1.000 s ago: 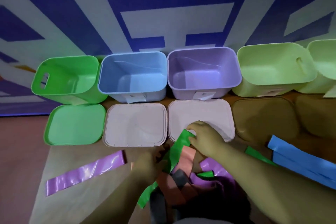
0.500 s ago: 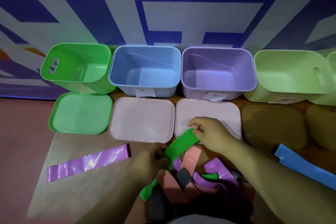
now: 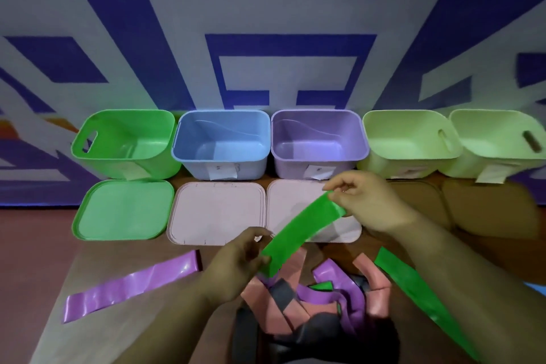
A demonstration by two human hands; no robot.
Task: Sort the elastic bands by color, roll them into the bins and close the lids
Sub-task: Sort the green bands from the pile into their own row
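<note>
Green elastic band [image 3: 301, 230]: held off the counter [image 3: 147, 334] and stretched on a slant between both hands, above the near edge of the right pink lid [image 3: 289, 198]. Left hand [image 3: 236, 263]: fingers and thumb pinch the band's lower end. Right hand [image 3: 366, 201]: fingertips pinch the band's upper end. The two hands are apart, each clamped on the same band. Pile of bands [image 3: 319, 304]: pink, purple, grey and green strips tangled together on the counter just below the hands. Purple band [image 3: 133, 284]: lying flat and alone on the counter, left of the pile. Second green band [image 3: 419, 289]: lying flat to the right of the pile, partly under the right forearm. Bins, one row along the back, lids off, sides touching or nearly so: green bin [image 3: 141, 165], blue bin [image 3: 195, 168], purple bin [image 3: 292, 170], pale green bin [image 3: 381, 162], second pale green bin [image 3: 472, 165]. Lids, one row in front of the bins, lying flat: green lid [image 3: 124, 210] before the green bin, left pink lid [image 3: 218, 213] before the blue bin, right pink lid before the purple bin, brown lid [image 3: 425, 195] and second brown lid [image 3: 487, 207] before the pale green bins. Wall [image 3: 289, 9]: white with broad blue shapes, behind the bins.
</note>
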